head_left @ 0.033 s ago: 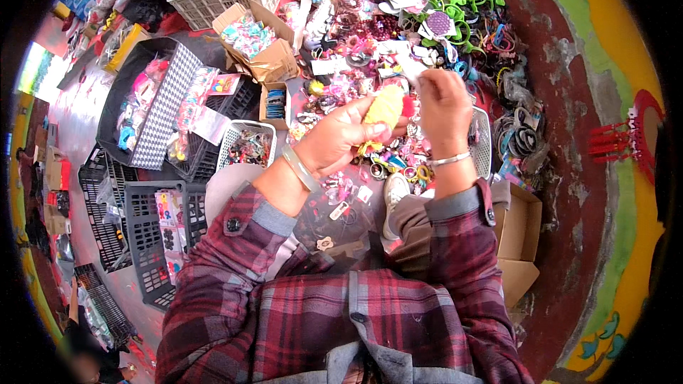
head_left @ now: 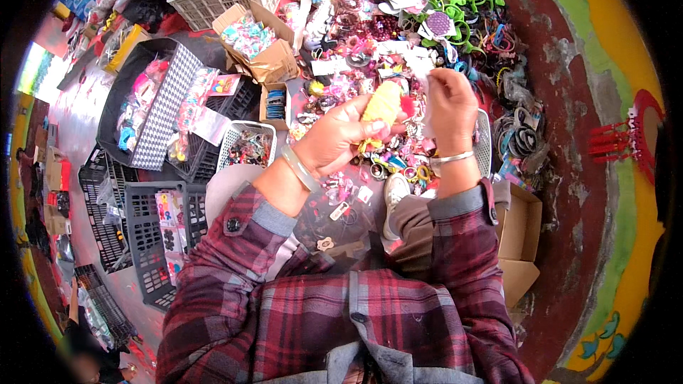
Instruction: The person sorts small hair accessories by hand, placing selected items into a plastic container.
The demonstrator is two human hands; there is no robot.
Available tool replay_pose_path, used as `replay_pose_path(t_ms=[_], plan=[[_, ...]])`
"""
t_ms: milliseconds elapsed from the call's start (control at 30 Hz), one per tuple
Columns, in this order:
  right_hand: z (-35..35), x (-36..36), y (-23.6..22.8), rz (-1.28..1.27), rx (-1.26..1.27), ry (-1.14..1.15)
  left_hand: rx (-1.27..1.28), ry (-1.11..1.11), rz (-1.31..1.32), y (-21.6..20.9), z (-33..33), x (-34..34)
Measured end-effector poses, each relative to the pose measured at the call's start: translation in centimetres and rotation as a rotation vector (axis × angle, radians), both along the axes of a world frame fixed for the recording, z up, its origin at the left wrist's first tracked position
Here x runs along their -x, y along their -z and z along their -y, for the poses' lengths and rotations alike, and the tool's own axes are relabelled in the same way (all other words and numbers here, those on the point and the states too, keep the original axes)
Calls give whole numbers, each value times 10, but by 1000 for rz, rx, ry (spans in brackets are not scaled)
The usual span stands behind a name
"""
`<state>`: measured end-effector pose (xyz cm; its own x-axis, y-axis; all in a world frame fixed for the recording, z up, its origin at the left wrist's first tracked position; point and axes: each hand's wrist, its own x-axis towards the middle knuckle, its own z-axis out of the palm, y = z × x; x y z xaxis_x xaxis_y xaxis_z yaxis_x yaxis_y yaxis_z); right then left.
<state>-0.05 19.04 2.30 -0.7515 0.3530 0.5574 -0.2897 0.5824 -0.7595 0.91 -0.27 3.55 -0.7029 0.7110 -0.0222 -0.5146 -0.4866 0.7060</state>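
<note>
The left hand clamps the yellow piece between thumb and fingers; it looks light, soft, best held mid-body. Whether the right hand's bent fingers, just beside, grip anything, I cannot tell. Beyond them spreads an accessory heap; nearer the body, dark floor.

Grey floor — on it heaped small trinkets, a cream flower-shaped piece, a dark slatted crate
</note>
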Motion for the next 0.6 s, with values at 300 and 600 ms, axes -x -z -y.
replay_pose_path(t_ms=[300, 600], plan=[[36, -11, -21, 135, 611, -317, -65, -247, 240, 14, 6, 6], [69, -14, -17, -31, -172, -353, -93, -288, 287, 32, 5, 12]])
